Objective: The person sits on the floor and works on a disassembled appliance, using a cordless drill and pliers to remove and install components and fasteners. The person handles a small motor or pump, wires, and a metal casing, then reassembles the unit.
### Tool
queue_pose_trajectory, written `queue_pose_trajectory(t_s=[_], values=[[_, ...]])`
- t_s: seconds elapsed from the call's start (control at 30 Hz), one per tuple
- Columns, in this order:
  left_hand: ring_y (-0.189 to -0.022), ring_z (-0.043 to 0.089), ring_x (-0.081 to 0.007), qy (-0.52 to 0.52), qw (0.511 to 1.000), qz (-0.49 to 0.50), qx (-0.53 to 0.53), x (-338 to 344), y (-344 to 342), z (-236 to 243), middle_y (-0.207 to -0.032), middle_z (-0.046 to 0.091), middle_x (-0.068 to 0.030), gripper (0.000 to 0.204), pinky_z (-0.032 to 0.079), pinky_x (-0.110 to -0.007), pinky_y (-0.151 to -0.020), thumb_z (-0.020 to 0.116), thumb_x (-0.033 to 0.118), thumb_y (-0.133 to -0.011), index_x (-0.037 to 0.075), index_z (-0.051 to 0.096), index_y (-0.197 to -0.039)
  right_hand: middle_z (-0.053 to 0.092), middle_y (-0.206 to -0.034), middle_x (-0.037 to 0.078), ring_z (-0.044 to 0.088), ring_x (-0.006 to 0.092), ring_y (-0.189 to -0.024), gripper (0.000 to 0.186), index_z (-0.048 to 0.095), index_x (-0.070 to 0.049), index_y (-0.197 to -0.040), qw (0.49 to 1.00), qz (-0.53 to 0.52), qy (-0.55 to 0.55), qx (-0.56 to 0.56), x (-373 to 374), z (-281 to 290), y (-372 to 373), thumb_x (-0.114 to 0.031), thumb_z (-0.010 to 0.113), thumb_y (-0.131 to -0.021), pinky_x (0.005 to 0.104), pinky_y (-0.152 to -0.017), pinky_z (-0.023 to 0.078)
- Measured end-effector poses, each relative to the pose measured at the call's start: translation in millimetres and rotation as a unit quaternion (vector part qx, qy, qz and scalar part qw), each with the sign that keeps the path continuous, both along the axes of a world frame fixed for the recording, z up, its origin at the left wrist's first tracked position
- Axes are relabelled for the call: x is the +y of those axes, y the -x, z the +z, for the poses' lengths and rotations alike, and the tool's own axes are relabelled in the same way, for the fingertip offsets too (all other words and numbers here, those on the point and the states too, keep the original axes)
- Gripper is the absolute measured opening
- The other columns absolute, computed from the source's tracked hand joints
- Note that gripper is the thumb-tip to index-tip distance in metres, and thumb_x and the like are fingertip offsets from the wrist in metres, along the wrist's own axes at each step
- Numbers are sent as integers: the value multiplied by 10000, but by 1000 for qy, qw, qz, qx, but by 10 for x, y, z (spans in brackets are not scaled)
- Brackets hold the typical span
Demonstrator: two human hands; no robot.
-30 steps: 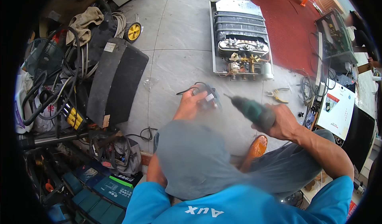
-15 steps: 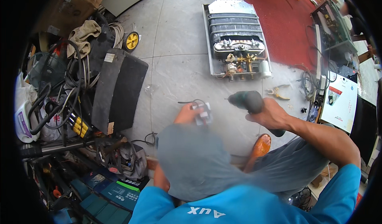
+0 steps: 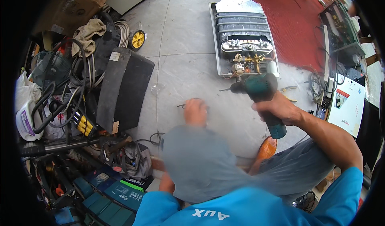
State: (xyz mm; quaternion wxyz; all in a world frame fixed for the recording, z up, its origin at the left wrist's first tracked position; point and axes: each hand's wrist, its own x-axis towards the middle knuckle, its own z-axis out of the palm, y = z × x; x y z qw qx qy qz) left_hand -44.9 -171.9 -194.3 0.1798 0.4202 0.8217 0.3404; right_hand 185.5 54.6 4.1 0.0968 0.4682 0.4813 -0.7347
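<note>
One green drill [image 3: 258, 85] sits in the right hand [image 3: 279, 109], fingers [image 3: 262, 106] wrapped around its handle [image 3: 276, 126]; the left hand [image 3: 195, 111] is blurred, its grip impossible to tell.

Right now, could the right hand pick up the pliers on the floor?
Probably not: the right hand is wrapped around the drill, leaving no free grip. The pliers lie close by on the floor, partly hidden behind hand and drill.
</note>
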Motion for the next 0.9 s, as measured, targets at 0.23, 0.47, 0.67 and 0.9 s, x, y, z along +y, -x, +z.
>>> queue_pose_trajectory(t_s=[0.23, 0.47, 0.67, 0.9], values=[[-1090, 654, -371, 36, 984, -175, 21, 715, -32, -353, -1082, 734, -141, 201, 503, -511, -964, 726, 95, -849, 62, 732, -1048, 667, -771, 60, 667, 159, -633, 258, 639, -31, -999, 997, -74, 16, -8, 41, 12, -83, -156, 841, -898, 328, -609, 597], [-990, 678, -387, 107, 973, -202, 34, 906, 84, -610, -968, 740, -152, 122, 544, -477, -903, 802, 121, -850, 55, 762, -945, 673, -780, 65, 671, 158, -636, 241, 639, -28, -998, 996, -84, 31, 6, 19, -3, -169, -142, 830, -904, 329, -613, 599], [-935, 725, -269, 37, 938, -104, -328, 881, 123, -235, -966, 770, -127, 76, 581, -376, -829, 733, 70, -978, 38, 739, -1047, 666, -781, 58, 669, 156, -638, 218, 626, -38, -1011, 997, -69, 45, 12, 22, 69, -154, -129, 804, -923, 328, -619, 598], [-925, 710, -179, -152, 687, -8, -711, 620, 196, 169, -1064, 746, -105, 183, 568, -313, -816, 732, 137, -1044, 39, 680, -1190, 666, -787, 56, 666, 147, -647, 229, 620, -36, -1027, 997, -48, 48, 29, 5, 189, -67, -127, 804, -925, 320, -623, 600]])
